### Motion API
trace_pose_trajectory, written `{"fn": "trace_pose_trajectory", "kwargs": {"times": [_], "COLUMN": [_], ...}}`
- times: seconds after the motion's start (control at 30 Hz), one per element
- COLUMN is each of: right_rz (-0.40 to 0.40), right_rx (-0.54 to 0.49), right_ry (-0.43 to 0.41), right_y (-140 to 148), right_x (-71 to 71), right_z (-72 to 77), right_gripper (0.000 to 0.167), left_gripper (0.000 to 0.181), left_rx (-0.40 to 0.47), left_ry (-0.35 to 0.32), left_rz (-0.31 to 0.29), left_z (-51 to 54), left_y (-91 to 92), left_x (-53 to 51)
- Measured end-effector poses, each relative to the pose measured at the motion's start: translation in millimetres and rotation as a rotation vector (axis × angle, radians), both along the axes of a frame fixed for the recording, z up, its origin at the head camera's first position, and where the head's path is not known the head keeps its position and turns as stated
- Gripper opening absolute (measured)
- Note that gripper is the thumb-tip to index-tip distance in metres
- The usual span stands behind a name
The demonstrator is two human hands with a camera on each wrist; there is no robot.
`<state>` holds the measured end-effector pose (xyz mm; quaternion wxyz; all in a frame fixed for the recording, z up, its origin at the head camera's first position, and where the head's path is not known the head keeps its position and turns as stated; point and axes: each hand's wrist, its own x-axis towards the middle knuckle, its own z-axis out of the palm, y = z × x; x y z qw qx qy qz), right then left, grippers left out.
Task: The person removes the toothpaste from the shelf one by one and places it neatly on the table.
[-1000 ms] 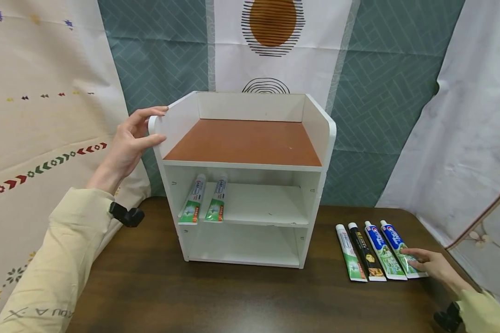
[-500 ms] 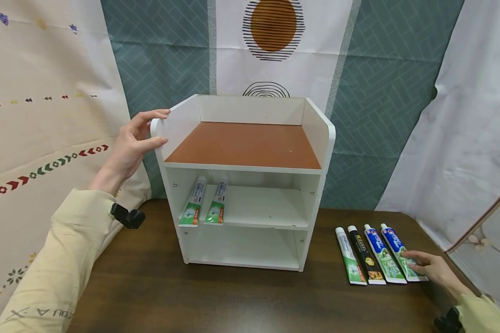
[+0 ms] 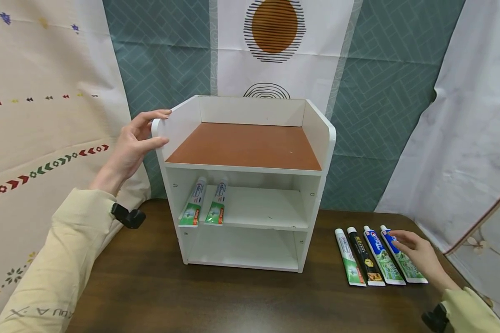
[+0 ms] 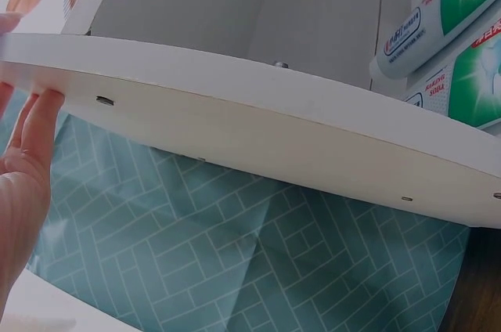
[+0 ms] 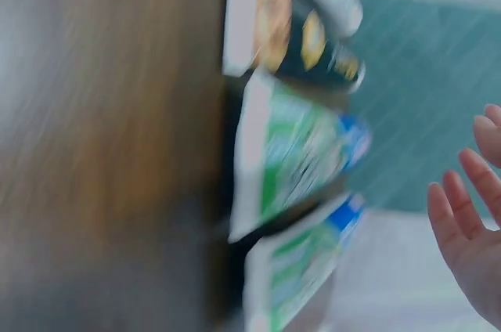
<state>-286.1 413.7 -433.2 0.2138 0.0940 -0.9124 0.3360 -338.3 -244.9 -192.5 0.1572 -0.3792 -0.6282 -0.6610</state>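
Observation:
A white shelf unit with a brown top stands on the table. My left hand holds its upper left side panel, fingers and thumb on opposite faces; the left wrist view shows fingers against the outer face. Two green-and-white toothpaste tubes, a left one and a right one, lie on the middle shelf. My right hand hovers with relaxed fingers over the rightmost blue-and-green toothpaste tube, covering part of it. Beside that lie another blue-and-green tube, a black tube and a green-and-white tube.
The dark wooden table extends in front of the shelf unit. A teal patterned cloth hangs behind it, with pale cloths at both sides. The right wrist view is blurred.
My right hand has lifted and moved forward and a little left from the lower part of the rightmost tube toward its cap end. My left hand keeps its hold; the tubes stay put.

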Motion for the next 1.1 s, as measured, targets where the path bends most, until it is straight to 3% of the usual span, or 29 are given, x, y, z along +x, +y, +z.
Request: {"fn": "trace_pose_trajectory", "kwargs": {"times": [0.3,0.57,0.77,1.0,1.1], "right_rz": [0.145,0.283,0.399,0.581,0.650], "right_rx": [-0.021,-0.012,-0.072,-0.029,-0.032], "right_ry": [0.088,0.076,0.041,0.234,0.277], "right_y": [-58,-107,-134,-177,-193], "right_x": [3.2,10.2,14.1,36.8,41.8], "right_z": [30.1,55.1,71.6,104.4,114.6], "right_gripper": [0.026,0.024,0.023,0.029,0.032], "left_gripper": [0.042,0.040,0.040,0.040,0.040], "left_rx": [-0.001,0.002,-0.004,0.000,0.008], "left_ry": [-0.004,-0.015,-0.018,-0.014,-0.009], "left_rz": [-0.006,-0.005,0.003,-0.015,-0.027], "left_z": [0.1,0.2,0.2,-0.4,0.4], "left_y": [1.7,0.1,0.2,0.6,0.5], "left_x": [0.6,1.0,0.3,-0.8,-1.1]}}
